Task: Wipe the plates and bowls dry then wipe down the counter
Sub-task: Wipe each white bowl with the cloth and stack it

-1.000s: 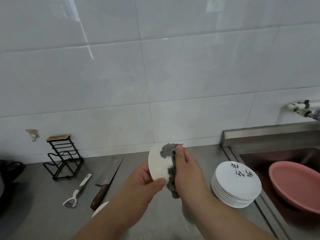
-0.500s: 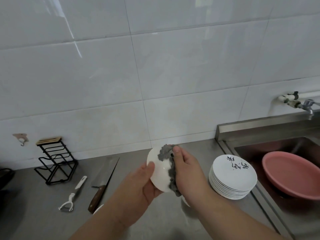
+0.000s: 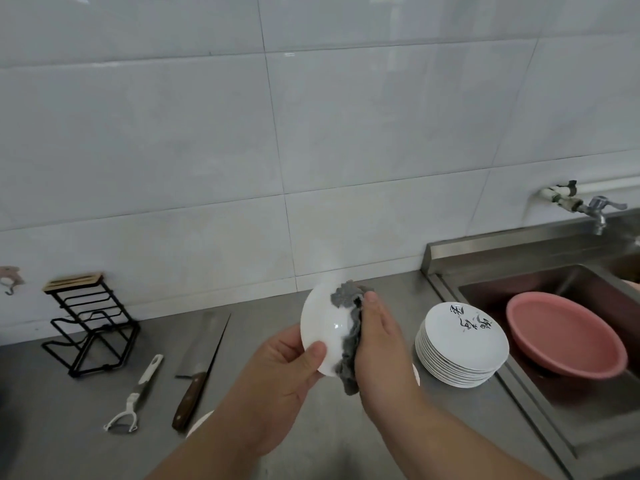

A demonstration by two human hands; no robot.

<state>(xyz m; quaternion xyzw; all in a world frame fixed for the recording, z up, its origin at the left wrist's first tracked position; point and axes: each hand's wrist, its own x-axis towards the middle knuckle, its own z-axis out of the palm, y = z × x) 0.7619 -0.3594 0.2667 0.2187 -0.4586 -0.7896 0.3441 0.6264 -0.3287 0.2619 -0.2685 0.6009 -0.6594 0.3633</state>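
My left hand (image 3: 284, 372) grips a small white dish (image 3: 323, 327) on edge above the counter, thumb on its near rim. My right hand (image 3: 379, 344) holds a grey cloth (image 3: 348, 344) against the dish's right side, with the cloth bunched over the top rim. A stack of several white plates (image 3: 462, 344) with black writing on the top one sits on the steel counter (image 3: 69, 410) to the right of my hands. The edge of another white dish (image 3: 199, 422) shows under my left forearm.
A cleaver (image 3: 201, 362) and a white peeler (image 3: 133, 398) lie on the counter at left, behind them a black wire rack (image 3: 86, 327). At right is a steel sink (image 3: 571, 393) holding a pink basin (image 3: 568, 334), with a tap (image 3: 595, 209) above.
The view has shifted a little. My right hand has slid the cloth down along the dish's right side, and my left thumb has moved along the rim as the dish turned.
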